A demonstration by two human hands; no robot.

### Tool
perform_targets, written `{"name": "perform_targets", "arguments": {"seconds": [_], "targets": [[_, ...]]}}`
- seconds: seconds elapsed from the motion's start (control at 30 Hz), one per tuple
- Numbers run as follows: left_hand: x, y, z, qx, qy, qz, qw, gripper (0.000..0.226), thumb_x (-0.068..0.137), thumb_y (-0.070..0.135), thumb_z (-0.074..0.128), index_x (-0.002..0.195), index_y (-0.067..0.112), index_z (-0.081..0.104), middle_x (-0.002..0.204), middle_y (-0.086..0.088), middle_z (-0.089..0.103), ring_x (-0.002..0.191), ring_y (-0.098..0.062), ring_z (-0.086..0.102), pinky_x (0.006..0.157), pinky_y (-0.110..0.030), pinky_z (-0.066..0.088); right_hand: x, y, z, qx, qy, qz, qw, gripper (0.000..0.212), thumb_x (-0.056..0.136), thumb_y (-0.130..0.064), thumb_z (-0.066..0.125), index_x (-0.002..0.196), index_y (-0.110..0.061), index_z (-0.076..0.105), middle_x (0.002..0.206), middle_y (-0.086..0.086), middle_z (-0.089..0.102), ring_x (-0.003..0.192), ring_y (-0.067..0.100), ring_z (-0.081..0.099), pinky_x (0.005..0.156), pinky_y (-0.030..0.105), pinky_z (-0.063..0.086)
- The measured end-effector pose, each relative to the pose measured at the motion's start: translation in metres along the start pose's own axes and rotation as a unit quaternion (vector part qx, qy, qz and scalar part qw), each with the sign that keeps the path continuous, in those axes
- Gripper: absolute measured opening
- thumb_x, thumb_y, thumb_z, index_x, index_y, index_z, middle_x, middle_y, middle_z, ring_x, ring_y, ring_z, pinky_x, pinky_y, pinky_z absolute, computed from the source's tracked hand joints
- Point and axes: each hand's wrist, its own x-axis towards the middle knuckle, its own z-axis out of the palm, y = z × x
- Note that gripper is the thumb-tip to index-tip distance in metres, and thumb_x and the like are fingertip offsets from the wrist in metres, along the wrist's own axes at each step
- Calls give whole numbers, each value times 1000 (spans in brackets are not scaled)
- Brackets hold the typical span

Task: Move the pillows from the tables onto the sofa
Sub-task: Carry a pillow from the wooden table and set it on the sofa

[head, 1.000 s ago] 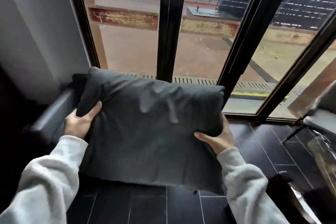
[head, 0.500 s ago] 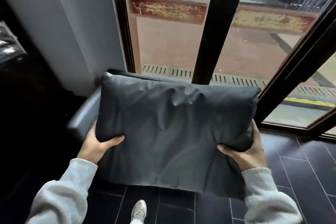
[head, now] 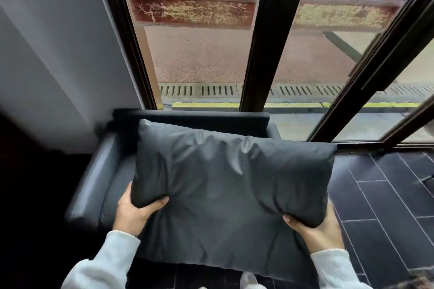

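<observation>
A large dark grey pillow (head: 225,185) fills the middle of the view, held up in front of me by both hands. My left hand (head: 132,212) grips its lower left edge, thumb pressed into the fabric. My right hand (head: 317,227) grips its lower right edge the same way. Behind and below the pillow stands a small dark sofa (head: 94,185); its left armrest and its backrest (head: 192,118) show, while the seat is mostly hidden by the pillow.
A white wall (head: 47,65) stands to the left of the sofa. Tall dark-framed windows (head: 260,42) rise right behind the backrest. Dark floor tiles (head: 387,195) spread to the right. My shoe tip (head: 249,280) shows at the bottom.
The view has swung down and closer to the sofa. The pillow, still in both hands, has moved over the sofa's seat, and the backrest has come into sight behind it.
</observation>
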Motion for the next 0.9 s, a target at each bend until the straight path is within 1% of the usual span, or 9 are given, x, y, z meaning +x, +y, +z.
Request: {"name": "perform_targets", "arguments": {"seconds": [0.2,0.37,0.43,0.53,0.6,0.67,0.73,0.83,0.9], "targets": [[44,-12,33,-2,-34,-28,999,62,59,3,97,108,28,70,99,24,77,88,12,68,76,-3,49,41,4,10,-1,14,30,999,97,57,-8,101,123,-57,49,113,-25,63,115,16,58,104,35,42],[99,0,71,2,-63,-64,996,35,83,5,83,111,21,69,97,23,77,89,7,70,73,-4,50,106,17,19,-17,-12,70,997,95,52,-16,103,132,-38,56,117,-13,71,115,21,65,106,45,48],[123,4,87,-14,-62,-87,994,29,86,9,80,111,18,70,99,17,79,93,1,73,79,-14,54,143,21,25,-34,-33,82,996,92,49,-18,104,129,-28,60,114,-7,73,113,24,67,102,46,51],[159,11,119,-39,-37,-115,992,25,82,15,84,105,19,75,101,3,81,101,-19,75,95,-42,56,202,18,42,-16,-28,92,995,87,49,-9,104,125,-18,63,113,1,74,110,26,68,93,40,54],[182,12,140,-52,-24,-134,989,36,69,34,93,100,25,76,102,1,81,100,-21,75,97,-49,55,239,17,53,2,-25,101,995,80,53,-2,101,123,-14,65,110,3,74,105,25,68,90,37,53],[201,10,159,-48,-7,-153,987,65,45,62,95,100,34,75,103,3,80,100,-20,75,96,-47,55,272,18,62,19,-25,117,993,66,60,-3,99,116,-15,67,106,1,75,100,22,69,89,36,51],[222,9,175,-47,5,-166,985,82,37,71,93,111,41,71,113,7,78,110,-18,72,102,-48,53,306,17,75,26,-24,130,991,59,64,-8,98,114,-18,68,105,-1,76,102,22,70,86,35,53],[260,1,198,-52,4,-165,985,82,62,48,96,133,44,55,139,15,63,135,-10,52,116,-41,39,355,26,97,31,-40,137,989,66,67,-12,96,126,-16,66,115,1,74,111,25,69,90,35,55],[279,-3,212,-56,-12,-163,985,73,79,27,89,138,40,48,141,14,57,136,-6,44,112,-32,34,378,28,108,46,-55,139,988,73,71,-13,94,135,-18,61,122,1,72,115,23,67,98,38,53]]}}
